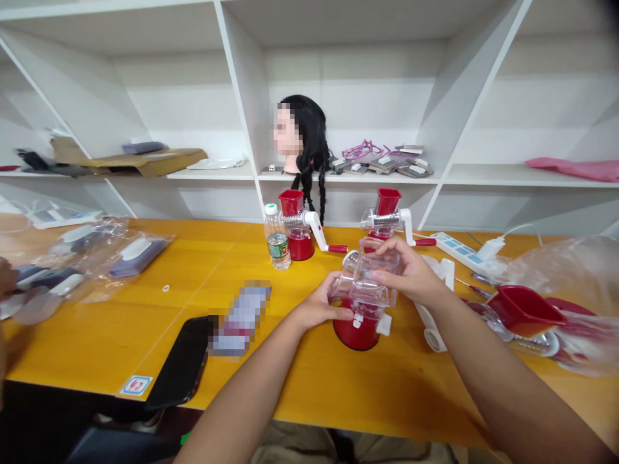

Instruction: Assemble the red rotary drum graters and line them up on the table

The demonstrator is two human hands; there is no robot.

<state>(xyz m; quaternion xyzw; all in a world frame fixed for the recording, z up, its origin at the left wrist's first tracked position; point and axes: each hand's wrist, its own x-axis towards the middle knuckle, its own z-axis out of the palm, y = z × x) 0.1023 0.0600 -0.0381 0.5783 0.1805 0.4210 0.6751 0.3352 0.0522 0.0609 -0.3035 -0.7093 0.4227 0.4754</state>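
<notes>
A clear plastic grinder body (368, 283) sits on a red base (356, 333) on the orange table (300, 380). My left hand (319, 304) grips the clear body from its left side, fingers closed on it. My right hand (410, 270) is wrapped over the top right of the same clear body. Two finished red and clear grinders with white cranks stand behind: one (300, 227) left of centre, the other (389, 216) right behind my hands.
A water bottle (277, 237) stands beside the left grinder. A black phone (181, 368) lies near the front edge. Plastic bags with parts (82, 258) lie left; a red hopper (525, 309) and bags lie right. A white power strip (457, 248) and mannequin head (300, 138) sit behind.
</notes>
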